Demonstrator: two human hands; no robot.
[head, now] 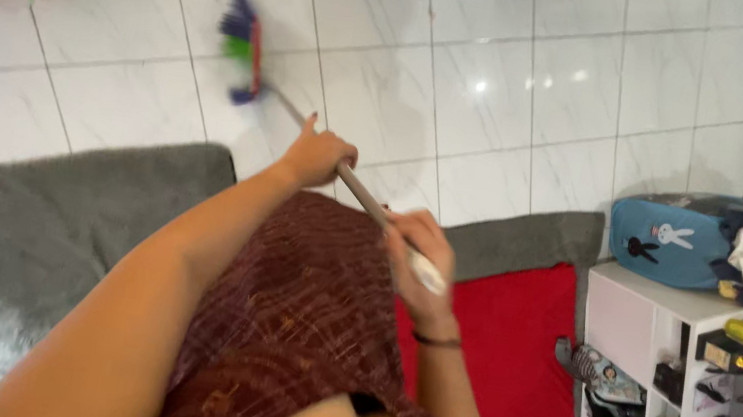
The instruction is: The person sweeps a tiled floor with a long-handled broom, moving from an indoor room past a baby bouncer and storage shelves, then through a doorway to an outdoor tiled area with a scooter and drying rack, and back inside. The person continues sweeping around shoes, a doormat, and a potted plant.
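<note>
Broom on glossy white tile floor, head blurred; both hands' grip closed round handle; grey rug near.

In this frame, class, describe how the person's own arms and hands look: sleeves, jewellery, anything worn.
Both arms are bare, with no sleeves in view. The right hand has a thin dark band around its wrist. The left hand shows no ring, glove or band. Between the arms hangs a maroon patterned garment.

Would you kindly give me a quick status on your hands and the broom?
Left hand and right hand both gripping broom handle. Broom head out on white tile floor. Nothing near the head; grey rug underfoot.
</note>
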